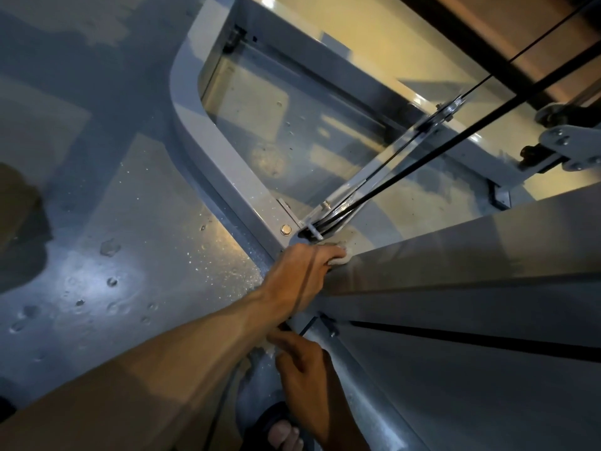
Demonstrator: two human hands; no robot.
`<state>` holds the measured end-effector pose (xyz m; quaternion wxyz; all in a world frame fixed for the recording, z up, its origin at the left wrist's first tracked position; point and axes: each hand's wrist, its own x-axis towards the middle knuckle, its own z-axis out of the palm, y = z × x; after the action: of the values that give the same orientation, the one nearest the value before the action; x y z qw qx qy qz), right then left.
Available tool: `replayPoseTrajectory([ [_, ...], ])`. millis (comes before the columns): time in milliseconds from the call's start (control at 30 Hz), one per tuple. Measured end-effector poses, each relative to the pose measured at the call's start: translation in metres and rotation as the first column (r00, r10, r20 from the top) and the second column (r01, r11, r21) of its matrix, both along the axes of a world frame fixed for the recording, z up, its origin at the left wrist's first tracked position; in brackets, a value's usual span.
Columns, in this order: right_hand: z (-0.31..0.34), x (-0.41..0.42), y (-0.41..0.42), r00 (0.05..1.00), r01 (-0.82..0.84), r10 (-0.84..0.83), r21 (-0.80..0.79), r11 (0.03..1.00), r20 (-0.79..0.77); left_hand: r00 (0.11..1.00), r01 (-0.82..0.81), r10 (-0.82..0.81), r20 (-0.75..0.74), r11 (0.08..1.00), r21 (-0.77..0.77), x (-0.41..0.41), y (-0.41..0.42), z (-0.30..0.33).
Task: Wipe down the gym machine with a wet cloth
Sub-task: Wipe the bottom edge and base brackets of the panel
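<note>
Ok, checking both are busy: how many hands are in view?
2. The left hand holds a pale crumpled cloth against the grey metal machine frame; the right hand touches the frame lower down, nearer the camera. None seem hidden.

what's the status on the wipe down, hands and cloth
Left hand pressing pale wet cloth on grey metal machine frame. Right hand resting lower on frame, grip unclear. Black cables close above cloth.
</note>
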<state>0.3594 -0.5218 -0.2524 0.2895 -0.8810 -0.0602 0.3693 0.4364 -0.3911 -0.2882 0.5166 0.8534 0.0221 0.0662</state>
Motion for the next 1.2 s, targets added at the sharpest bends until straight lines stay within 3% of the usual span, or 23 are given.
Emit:
replayPoseTrajectory([
  [133,-0.002,-0.002,-0.002,0.999,0.033,-0.034,-0.014,0.999,-0.027,0.996,0.079,-0.079,-0.036,0.997,-0.003,0.001,0.002,0.006],
  [200,0.002,-0.001,-0.002,0.999,0.032,-0.033,-0.027,0.999,-0.035,0.974,0.137,-0.125,-0.189,0.989,0.049,0.008,0.009,0.019],
  [367,0.009,0.002,-0.004,0.997,0.067,-0.068,-0.016,0.998,-0.024,0.813,0.334,-0.206,-0.545,0.931,0.147,0.023,0.032,0.064],
  [467,0.007,0.0,-0.007,0.994,0.101,-0.101,-0.021,0.995,-0.043,0.887,0.172,-0.097,-0.451,0.977,0.129,0.014,0.046,0.066],
  [633,0.011,0.004,-0.005,0.997,0.06,-0.062,-0.031,0.998,-0.052,0.956,0.077,-0.087,-0.28,0.996,-0.045,-0.013,0.025,0.042],
  [800,0.007,-0.004,-0.005,0.997,0.054,-0.057,-0.039,0.998,-0.059,0.958,0.017,-0.038,-0.284,0.997,-0.077,-0.014,0.006,0.019],
  [967,0.012,0.003,-0.004,0.998,0.061,-0.061,-0.027,0.998,0.006,0.879,0.235,-0.173,-0.444,0.968,0.088,0.002,0.03,0.034],
  [1067,0.015,0.003,-0.001,0.998,0.06,-0.06,-0.024,0.998,0.016,0.908,0.12,-0.066,-0.415,0.987,0.104,-0.003,0.047,0.038],
  [1200,0.015,0.001,0.002,0.999,0.045,-0.045,-0.008,0.999,0.011,0.949,-0.021,-0.013,-0.314,0.994,-0.104,-0.02,0.031,0.031],
])
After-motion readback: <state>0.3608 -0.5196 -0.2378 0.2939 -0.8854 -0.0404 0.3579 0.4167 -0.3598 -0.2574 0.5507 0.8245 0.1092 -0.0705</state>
